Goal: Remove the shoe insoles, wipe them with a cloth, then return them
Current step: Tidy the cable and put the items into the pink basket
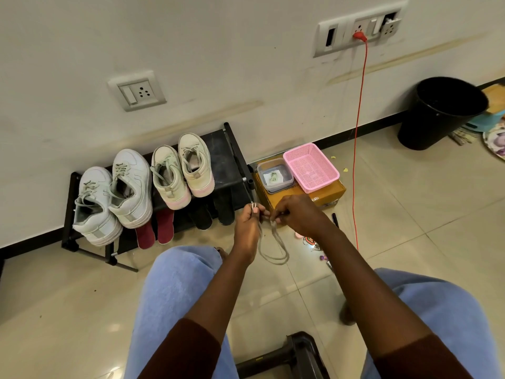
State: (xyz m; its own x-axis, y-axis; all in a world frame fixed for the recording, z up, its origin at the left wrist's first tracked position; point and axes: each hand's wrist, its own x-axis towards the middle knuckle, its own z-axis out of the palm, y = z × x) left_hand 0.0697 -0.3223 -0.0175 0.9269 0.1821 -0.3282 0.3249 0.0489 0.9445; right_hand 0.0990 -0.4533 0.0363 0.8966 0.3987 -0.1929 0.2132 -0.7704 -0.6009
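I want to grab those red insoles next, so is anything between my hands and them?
No object stands between, but both hands are busy: left hand and right hand pinch a grey shoelace. The red insoles sit under the rack's top shelf, below the sneakers, ends poking out.

Seen from my remote station, the head view gives me no text that I can read. A short line of dark print runs along the top edge of the cardboard box (328, 193) beside the shoe rack (226, 160), just below the clear container (278, 189); it is too small for me to make out. A small pale mark on the dark stool (300, 351) at the bottom edge is equally blurred. The sneakers (131, 187) show no brand I can read.
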